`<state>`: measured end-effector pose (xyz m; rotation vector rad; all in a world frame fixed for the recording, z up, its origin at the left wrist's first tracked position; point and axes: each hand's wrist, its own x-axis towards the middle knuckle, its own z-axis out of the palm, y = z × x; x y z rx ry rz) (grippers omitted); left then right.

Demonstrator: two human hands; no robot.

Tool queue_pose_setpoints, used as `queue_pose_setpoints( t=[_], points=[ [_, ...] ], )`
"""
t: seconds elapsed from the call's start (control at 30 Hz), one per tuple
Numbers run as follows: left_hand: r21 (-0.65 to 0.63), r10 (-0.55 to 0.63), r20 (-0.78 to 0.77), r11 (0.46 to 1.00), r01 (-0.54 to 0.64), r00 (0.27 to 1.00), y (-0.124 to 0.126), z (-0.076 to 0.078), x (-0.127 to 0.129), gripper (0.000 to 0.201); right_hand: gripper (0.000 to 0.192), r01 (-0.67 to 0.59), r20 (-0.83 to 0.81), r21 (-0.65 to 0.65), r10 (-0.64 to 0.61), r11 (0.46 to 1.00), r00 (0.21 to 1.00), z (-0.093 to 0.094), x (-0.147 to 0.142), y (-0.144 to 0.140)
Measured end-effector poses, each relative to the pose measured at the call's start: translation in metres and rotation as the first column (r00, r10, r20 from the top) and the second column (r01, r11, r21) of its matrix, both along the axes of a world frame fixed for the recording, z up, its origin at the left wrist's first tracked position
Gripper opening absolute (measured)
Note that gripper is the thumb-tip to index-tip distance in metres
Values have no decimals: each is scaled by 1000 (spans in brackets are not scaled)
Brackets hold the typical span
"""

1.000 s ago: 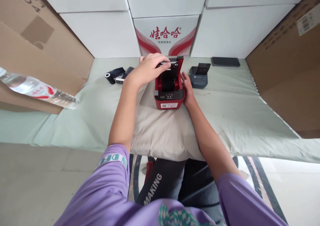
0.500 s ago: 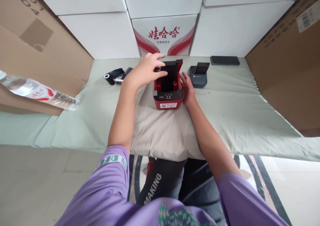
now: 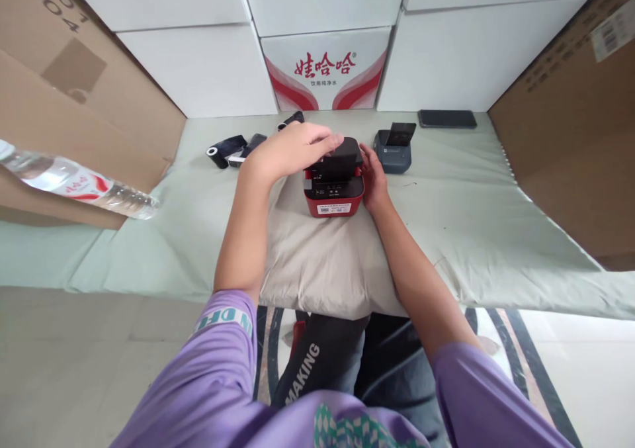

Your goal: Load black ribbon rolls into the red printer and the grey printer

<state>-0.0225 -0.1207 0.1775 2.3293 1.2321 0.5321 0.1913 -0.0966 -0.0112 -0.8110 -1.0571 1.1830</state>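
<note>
A small red label printer (image 3: 334, 196) with a black lid sits on a beige cushion (image 3: 317, 263). My left hand (image 3: 290, 150) lies flat on top of the lid, which is folded down almost closed. My right hand (image 3: 373, 177) rests against the printer's right side, fingers along its edge. Neither hand holds a loose object.
A grey printer (image 3: 393, 150) with its lid up stands to the right, a dark phone (image 3: 446, 118) behind it. Black rolls (image 3: 225, 149) lie to the left. A water bottle (image 3: 74, 182) sticks out at far left. Cardboard boxes (image 3: 570, 124) flank both sides, white cartons behind.
The red printer's lid stood upright before; my left hand has pushed it down over the body. My right hand stayed at the printer's side.
</note>
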Motion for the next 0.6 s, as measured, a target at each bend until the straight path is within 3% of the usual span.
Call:
queue_pose_setpoints(
  t=[0.1,0.33,0.6],
  points=[
    [-51,-6,-44,999,4,999,1,-4,6,55,81,-23,-7,-1,23,1000,1000,-1,1,0],
    [12,54,-79,999,-53,995,-14,3,17,76,87,-9,16,6,9,1000,1000,-4,0,3],
    [37,80,-109,996,-77,991,-24,3,26,80,81,37,3,17,-37,999,999,3,-4,1]
  ],
)
